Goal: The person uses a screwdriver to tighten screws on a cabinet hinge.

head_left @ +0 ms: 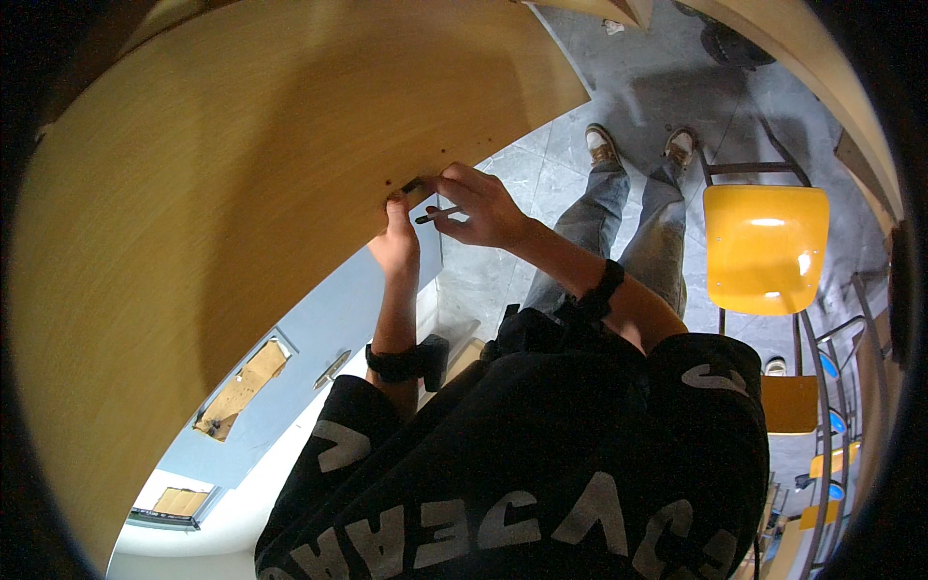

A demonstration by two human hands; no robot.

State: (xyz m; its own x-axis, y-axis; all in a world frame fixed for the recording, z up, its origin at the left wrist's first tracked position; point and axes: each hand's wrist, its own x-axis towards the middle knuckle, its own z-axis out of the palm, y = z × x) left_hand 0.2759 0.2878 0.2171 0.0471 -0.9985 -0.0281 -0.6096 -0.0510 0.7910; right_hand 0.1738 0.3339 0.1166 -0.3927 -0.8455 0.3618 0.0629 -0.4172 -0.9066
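My left hand (394,242) is closed at the edge of a broad wood-coloured panel (193,174), its thumb against one end of a small dark, narrow piece (413,186). My right hand (485,207) meets the other end of that piece with its bent upper fingers. Lower in the same hand, a slim pale stick with a dark end (428,217) points toward my left hand. Its exact kind is too small to tell. Fingers cover part of both things. Several small dark spots (389,182) mark the panel close to my hands.
A yellow chair (767,246) stands to the right on the grey tiled floor (512,179), with more chairs behind it. At the lower left is a light blue door (309,338) with a handle (333,369) and a small window (244,391). My legs show beyond my right forearm.
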